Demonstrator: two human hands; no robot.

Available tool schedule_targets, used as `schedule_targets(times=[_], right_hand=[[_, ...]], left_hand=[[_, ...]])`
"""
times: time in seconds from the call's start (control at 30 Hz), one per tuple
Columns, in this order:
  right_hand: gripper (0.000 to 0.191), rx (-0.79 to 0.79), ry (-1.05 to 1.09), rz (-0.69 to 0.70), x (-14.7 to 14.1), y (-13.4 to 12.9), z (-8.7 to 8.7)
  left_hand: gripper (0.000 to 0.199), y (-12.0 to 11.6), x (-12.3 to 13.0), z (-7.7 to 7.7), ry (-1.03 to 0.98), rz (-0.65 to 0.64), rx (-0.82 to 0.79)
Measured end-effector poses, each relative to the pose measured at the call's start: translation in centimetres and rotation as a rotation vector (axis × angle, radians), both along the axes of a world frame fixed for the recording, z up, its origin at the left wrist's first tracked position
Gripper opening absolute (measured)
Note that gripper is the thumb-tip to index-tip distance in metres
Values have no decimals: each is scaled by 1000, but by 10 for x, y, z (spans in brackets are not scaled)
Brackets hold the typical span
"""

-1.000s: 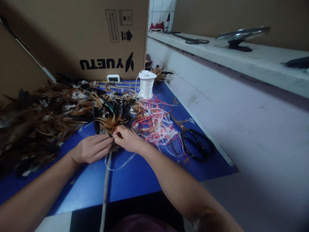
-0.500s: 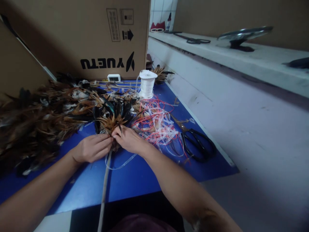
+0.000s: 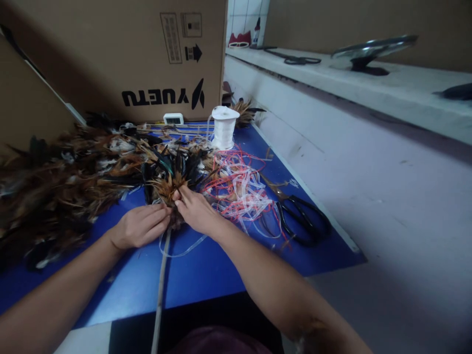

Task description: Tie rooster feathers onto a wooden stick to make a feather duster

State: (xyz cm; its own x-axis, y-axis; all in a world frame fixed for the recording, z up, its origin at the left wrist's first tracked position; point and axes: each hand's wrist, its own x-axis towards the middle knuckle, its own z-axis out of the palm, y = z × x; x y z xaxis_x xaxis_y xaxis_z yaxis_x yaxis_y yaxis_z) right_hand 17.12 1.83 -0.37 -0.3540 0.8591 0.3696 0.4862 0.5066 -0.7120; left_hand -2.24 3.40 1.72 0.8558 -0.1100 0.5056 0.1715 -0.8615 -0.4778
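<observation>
Since the earlier frame, the right hand (image 3: 194,210) has shifted slightly toward twelve o'clock, its fingers pinching the brown-and-black feather bundle (image 3: 169,186) over the blue counter (image 3: 206,278); the left hand (image 3: 143,226) grips its base at seven o'clock. Feathers already surround the thin pale wooden stick (image 3: 161,280), but a clear narrow ribbon (image 3: 181,255) loops loose, so tying seems unfinished. Fingertips hide the join; the stick's lower end is cut off.

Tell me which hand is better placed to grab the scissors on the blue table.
Likely the right hand: it is nearer the scissors, which lie to its right beyond the ribbon tangle. The left hand is farther off, across the stick. Both touch feathers.
</observation>
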Motion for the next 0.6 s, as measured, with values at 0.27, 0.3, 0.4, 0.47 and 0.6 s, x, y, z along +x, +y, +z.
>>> schedule_targets(times=[0.27, 0.3, 0.4, 0.47, 0.6], right_hand=[[20, 47, 26, 76, 6, -2, 3], [21, 45, 21, 85, 6, -2, 2], [20, 48, -21, 122, 8, -1, 2], [20, 62, -54, 146, 9, 0, 4], [17, 93, -141, 144, 10, -1, 6]], left_hand=[[12, 1, -3, -4, -22, -42, -62], [12, 1, -3, -4, -16, -40, -62], [10, 0, -3, -2, 21, -33, -30], [10, -1, -2, 0, 36, -30, -7], [14, -3, -1, 1, 26, -20, -47]])
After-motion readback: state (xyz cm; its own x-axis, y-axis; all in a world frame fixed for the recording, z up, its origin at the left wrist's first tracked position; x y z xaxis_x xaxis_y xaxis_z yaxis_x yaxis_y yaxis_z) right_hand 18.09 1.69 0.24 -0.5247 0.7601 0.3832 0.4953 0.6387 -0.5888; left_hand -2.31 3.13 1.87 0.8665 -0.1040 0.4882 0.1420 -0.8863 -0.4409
